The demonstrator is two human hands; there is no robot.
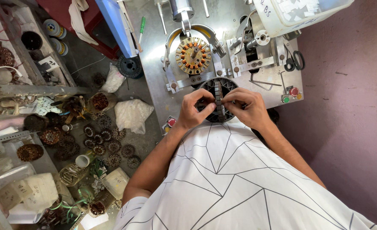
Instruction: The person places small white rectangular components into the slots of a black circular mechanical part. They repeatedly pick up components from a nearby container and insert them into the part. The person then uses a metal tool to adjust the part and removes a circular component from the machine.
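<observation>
While both the left hand (195,108) and right hand (247,106) pinch the dark stator ring (217,100) at the machine table's (154,91) near edge, a slackening grip could drop it floorward.

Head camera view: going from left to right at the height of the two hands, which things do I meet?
Brown wound coils on the floor → white plastic bag → red push button → left hand → dark round slotted part held between both hands → right hand → green button → pink wall.
</observation>
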